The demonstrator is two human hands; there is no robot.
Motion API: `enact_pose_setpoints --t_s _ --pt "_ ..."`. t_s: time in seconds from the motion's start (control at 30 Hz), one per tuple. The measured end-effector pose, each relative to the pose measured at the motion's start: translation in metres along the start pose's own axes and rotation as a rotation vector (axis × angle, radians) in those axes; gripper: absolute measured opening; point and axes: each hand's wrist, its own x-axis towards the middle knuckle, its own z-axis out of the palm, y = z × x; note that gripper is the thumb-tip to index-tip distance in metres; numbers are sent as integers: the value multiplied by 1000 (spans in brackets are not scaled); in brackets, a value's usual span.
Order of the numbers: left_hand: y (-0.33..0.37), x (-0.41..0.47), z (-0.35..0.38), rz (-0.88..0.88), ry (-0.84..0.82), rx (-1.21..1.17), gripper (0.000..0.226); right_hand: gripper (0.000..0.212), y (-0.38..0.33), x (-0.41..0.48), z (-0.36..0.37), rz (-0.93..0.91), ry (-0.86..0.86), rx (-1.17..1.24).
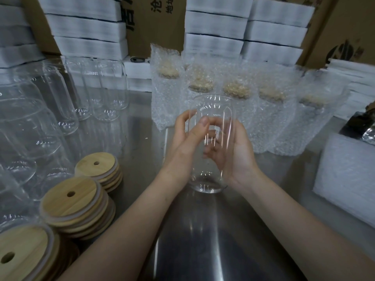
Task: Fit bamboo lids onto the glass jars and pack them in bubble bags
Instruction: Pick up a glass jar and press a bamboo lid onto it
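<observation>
You hold one bare glass jar (213, 107) upright over the steel table (203, 240), your left hand (182, 138) curled round one side and your right hand (236, 153) cupping the other. It has no lid yet. Behind it stands a row of bagged jars (236, 110), lids on, which look finished. To your left wait many open jars (60, 102) and three stacks of bamboo lids (71, 201), so much of the job appears to be left.

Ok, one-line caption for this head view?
Left hand and right hand hold a lidless glass jar; bamboo lids stacked left, bagged jars behind.
</observation>
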Motion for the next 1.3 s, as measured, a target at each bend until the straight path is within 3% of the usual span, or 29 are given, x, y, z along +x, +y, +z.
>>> enact_pose_setpoints --t_s 0.13,0.27,0.33,0.47,0.53,0.6,0.73,0.97,1.07,1.2,1.3 --pt "0 0 -3 71 71 38 44 52 0 -4 0 65 -49 57" --pt "4 -3 0 265 223 122 26 48 -2 -5 4 -14 53 -16" --pt "2 -4 3 234 206 122 30 46 0 -3 7 -119 129 -110" --pt "-4 -8 11 65 50 133 79 41 9 -4 11 -255 227 -267" --pt "-4 -9 14 42 73 81 89 46 11 -5 12 -275 198 -267" --pt "-2 -7 13 35 103 14 80 52 9 -4 12 -281 184 -276" --pt "-3 -6 10 32 96 -1 68 43 3 -1 9 -211 190 -249" --pt "-7 -1 5 23 -2 -135 48 50 -5 0 0 -76 158 -192" --pt "-6 1 4 -16 -49 -200 54 54 -6 0 -2 -44 140 -162" --pt "-9 5 0 12 -77 -185 44 52 -4 0 -1 -28 58 -41" --pt "-7 5 -3 -7 0 -123 57 49 -4 -3 1 102 -11 80"
